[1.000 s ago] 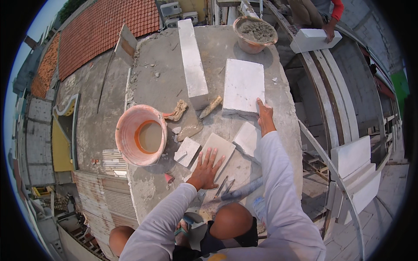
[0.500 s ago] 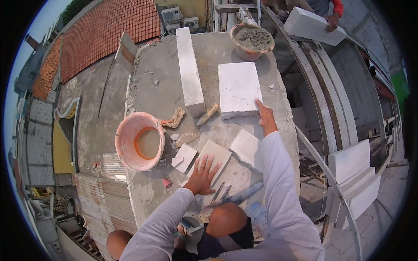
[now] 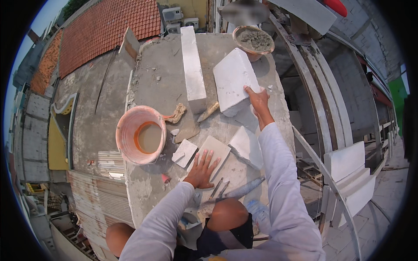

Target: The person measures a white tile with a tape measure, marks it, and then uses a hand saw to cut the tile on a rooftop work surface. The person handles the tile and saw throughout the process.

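As the right hand point(image 3: 257, 101), fingers curled, grips a tilted white block point(image 3: 235, 78) by its edge near the mortar bucket point(image 3: 255, 55), the left hand point(image 3: 201, 171) lies spread on a slab point(image 3: 220, 148); a one-handed slip could chip the block.

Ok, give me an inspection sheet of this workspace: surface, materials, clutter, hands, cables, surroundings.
Surface: rough grey concrete slab.
Materials: tilted white block; long white block lying left of it; mortar bucket; pink bucket holding cloudy liquid.
Clutter: small block piece, broken block, slim tools, scattered crumbs.
Hands: right hand grips the tilted block's right side; left hand spread on a flat white piece.
Cables: dark cable-like line far right, kind unclear.
Surroundings: red tiled roof, air-conditioning units, co-worker's red sleeve.
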Tool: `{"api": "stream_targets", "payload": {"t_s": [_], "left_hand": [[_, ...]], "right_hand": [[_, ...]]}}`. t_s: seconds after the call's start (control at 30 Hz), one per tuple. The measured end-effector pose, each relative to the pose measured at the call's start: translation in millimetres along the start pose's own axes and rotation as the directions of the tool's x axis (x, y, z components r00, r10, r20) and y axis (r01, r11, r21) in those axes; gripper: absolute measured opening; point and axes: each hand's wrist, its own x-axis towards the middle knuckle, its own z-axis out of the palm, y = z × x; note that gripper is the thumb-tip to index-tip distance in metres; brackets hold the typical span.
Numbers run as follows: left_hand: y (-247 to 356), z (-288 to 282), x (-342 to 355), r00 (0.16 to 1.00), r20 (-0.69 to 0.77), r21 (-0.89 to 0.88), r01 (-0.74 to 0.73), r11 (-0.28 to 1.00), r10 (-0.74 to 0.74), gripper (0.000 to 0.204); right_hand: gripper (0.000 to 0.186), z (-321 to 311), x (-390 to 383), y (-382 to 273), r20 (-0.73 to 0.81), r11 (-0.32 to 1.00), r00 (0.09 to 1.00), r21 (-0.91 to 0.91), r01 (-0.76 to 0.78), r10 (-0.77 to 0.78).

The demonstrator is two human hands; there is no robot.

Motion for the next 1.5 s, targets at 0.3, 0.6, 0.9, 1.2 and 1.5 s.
{"api": "stream_targets", "payload": {"t_s": [0.3,0.6,0.9,1.2,1.5], "left_hand": [[-5,18,0,0.989,-0.137,-0.077,-0.064,0.995,0.053,0.125],[-7,17,3,0.867,-0.447,-0.621,-0.125,0.773,-0.219,0.085],[55,-75,-20,0.836,-0.171,-0.974,-0.222,-0.036,-0.521,0.094],[32,-20,-86,0.744,0.013,-0.985,0.123,0.118,-0.668,0.105],[-51,19,-145,0.909,-0.158,-0.761,0.137,0.635,-0.386,0.058]], "right_hand": [[0.09,-86,-89,-173,0.274,0.713,0.934,-0.606,0.353,-0.23],[0.081,-177,-205,-216,0.216,0.736,0.894,-0.51,0.445,-0.391],[0.071,-159,-176,-38,0.127,0.995,0.987,-0.036,-0.091,0.095],[0.059,-57,-173,71,0.273,0.955,0.954,-0.295,-0.037,0.122],[0.061,-35,-194,49,0.231,0.772,0.959,-0.574,0.271,-0.165]]}}
